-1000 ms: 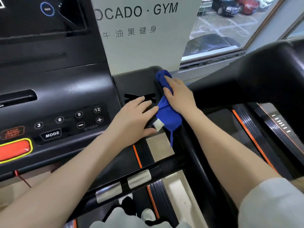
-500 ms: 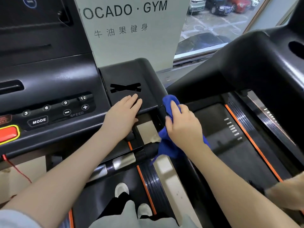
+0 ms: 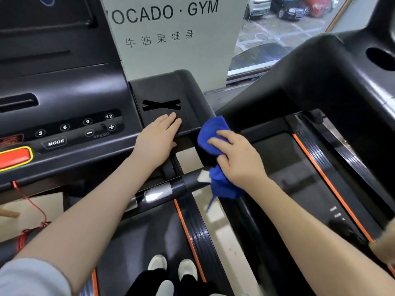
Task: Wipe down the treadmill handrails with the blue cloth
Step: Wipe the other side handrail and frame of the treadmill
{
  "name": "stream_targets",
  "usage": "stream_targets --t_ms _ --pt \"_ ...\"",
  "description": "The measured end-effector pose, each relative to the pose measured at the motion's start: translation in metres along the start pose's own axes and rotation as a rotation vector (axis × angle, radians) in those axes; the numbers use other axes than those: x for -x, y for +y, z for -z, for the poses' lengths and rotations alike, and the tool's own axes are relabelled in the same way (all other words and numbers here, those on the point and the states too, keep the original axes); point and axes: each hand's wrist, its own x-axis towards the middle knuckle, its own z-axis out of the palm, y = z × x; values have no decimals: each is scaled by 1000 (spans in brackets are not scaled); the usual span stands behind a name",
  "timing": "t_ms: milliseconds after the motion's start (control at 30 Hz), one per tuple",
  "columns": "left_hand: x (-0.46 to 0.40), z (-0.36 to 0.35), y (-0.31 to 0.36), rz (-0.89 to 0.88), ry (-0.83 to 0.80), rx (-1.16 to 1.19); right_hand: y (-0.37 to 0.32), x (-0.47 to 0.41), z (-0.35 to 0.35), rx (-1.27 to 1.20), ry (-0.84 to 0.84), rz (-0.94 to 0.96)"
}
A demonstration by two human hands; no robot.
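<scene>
The blue cloth [image 3: 210,135] is bunched over the black right handrail [image 3: 252,218] just below the console's corner. My right hand [image 3: 237,157] grips the cloth and presses it against the rail, with a loose end and a white tag hanging down. My left hand [image 3: 159,138] lies flat, fingers straight, on the black side tray [image 3: 162,90] of the console. The front crossbar [image 3: 181,183] with silver grip sensors runs below both hands.
The console's button panel [image 3: 64,133] and a red stop button [image 3: 15,157] sit at the left. A red safety cord [image 3: 32,210] hangs below. A neighbouring treadmill [image 3: 342,92] stands close on the right. My feet [image 3: 171,267] stand on the belt. A gym sign [image 3: 171,33] and a window lie ahead.
My right hand slid the cloth from the top corner of the side tray down onto the handrail beside the crossbar. My left hand stayed flat on the tray.
</scene>
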Motion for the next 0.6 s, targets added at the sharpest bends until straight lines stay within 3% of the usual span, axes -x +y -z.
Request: stream_targets --t_ms 67,167,300,467,533,600 --pt "0 2 -1 -16 -10 -18 -2 15 -3 210 17 199" --pt "0 8 -2 -65 -28 -39 -9 1 -2 365 -169 372" --pt "-1 9 -8 -108 -58 -82 -33 -51 -14 525 -436 371" --pt "-3 8 -13 -113 -58 -53 -62 -67 -30 703 -592 376" --pt "-2 8 -13 -115 -47 -36 -58 -61 -25 599 -535 352" --pt "-1 7 -12 -122 -35 -40 -45 -42 -21 440 -345 308"
